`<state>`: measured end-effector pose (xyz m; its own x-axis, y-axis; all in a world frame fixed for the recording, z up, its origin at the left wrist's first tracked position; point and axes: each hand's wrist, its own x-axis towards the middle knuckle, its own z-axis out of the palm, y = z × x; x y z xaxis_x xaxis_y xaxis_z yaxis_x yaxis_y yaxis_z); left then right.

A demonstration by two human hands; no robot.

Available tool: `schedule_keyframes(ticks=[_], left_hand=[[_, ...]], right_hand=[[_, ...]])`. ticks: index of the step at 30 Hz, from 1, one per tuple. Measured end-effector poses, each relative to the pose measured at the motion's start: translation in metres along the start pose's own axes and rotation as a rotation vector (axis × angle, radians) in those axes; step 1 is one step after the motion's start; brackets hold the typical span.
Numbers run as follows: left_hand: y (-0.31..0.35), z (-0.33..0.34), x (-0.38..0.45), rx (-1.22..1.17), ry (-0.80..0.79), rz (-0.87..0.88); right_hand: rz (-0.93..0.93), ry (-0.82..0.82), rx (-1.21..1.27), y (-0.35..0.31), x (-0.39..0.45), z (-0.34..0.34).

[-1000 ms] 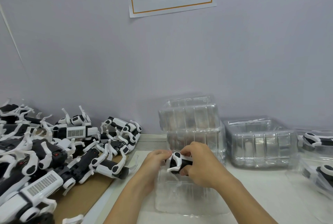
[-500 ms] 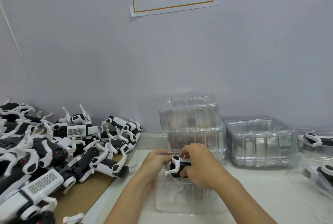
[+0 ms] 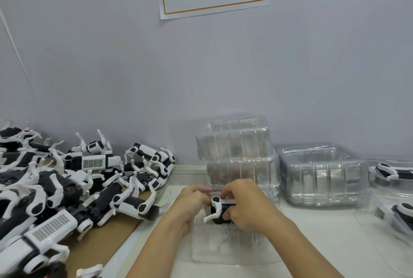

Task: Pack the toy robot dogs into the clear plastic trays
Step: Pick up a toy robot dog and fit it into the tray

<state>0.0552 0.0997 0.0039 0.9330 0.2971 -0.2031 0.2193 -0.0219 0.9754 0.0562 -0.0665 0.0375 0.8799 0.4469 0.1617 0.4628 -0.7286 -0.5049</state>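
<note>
A black-and-white toy robot dog (image 3: 218, 210) sits low in a clear plastic tray (image 3: 223, 248) lying on the white table in front of me. My right hand (image 3: 248, 208) grips the dog's body from the right and covers most of it. My left hand (image 3: 192, 201) holds the dog's left end at the tray's left wall; its fingertips are hidden behind the toy. One white leg of the dog sticks out to the left.
A heap of robot dogs (image 3: 67, 188) lies on brown cardboard (image 3: 100, 246) at the left. Stacked empty clear trays (image 3: 237, 154) stand behind my hands, another stack (image 3: 321, 177) to their right. Trays holding dogs (image 3: 393, 174) sit at the far right. A wall rises close behind.
Both hands have lowered the dog from above the tray down into it. The dog has tilted so that its white leg points down and left.
</note>
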Motion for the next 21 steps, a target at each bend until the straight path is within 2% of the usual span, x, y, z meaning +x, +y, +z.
schedule_keyframes(ticks=[7, 16, 21], left_hand=[[-0.002, -0.001, -0.002, -0.042, -0.006, 0.001], [-0.001, -0.003, -0.005, -0.044, -0.028, 0.019], [0.0, -0.003, -0.007, -0.038, -0.037, 0.024]], right_hand=[[-0.024, 0.025, -0.005, 0.002, 0.001, 0.001], [-0.145, 0.043, -0.037, 0.006, -0.004, -0.01], [-0.204, 0.043, 0.058, -0.003, -0.001, -0.014]])
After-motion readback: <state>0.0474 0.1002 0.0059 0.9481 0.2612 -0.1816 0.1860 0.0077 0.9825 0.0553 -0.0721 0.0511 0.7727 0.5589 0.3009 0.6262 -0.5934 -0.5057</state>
